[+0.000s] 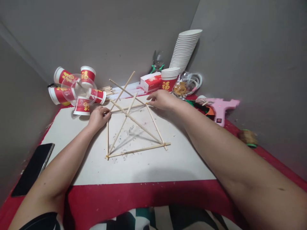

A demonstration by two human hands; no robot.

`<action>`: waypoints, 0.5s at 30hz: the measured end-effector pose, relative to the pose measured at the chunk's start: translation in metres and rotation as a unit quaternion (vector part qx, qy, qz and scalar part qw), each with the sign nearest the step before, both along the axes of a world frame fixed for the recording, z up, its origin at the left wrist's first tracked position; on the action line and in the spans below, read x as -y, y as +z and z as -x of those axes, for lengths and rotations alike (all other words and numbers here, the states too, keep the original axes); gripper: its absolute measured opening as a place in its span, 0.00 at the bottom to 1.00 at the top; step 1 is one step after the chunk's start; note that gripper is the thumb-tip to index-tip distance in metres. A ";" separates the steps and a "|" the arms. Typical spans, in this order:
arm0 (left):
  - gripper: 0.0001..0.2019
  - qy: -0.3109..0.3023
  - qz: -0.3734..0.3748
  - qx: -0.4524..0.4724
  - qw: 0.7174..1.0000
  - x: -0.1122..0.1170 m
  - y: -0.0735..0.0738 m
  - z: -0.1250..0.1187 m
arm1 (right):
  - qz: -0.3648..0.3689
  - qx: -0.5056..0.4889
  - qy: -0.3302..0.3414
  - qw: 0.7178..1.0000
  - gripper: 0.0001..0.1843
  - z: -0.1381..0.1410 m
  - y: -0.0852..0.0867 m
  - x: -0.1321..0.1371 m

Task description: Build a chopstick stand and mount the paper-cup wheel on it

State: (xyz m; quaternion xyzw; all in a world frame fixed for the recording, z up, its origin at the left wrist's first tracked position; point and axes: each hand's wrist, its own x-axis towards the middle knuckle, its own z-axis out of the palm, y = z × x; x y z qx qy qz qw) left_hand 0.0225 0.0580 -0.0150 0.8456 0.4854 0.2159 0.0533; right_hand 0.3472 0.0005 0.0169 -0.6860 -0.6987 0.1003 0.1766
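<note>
A frame of thin wooden sticks (134, 129) lies on a white board (153, 166), with several sticks rising crosswise toward the back. My left hand (98, 117) is closed in a pinch on the frame's far left corner. My right hand (161, 99) pinches the far right corner, where two sticks meet. Both forearms reach in from the near edge.
A wheel of red paper cups (78, 91) around a clear lid stands at the back left. Stacked white cups (184, 51), a red box (150, 82), pliers, rubber bands and a pink glue gun (222, 108) crowd the back right. A dark phone (32, 169) lies at left.
</note>
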 end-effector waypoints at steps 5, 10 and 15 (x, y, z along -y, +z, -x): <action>0.15 0.006 0.005 0.002 1.000 0.001 0.001 -0.002 | 0.038 0.016 -0.010 0.999 0.21 0.006 -0.001 0.003; 0.14 0.002 0.003 0.011 1.000 0.001 0.000 -0.002 | 0.009 0.034 0.017 0.999 0.20 0.010 -0.006 0.002; 0.13 0.000 0.000 0.016 1.000 0.000 -0.001 -0.002 | 0.011 0.048 0.029 0.998 0.15 0.011 -0.010 0.000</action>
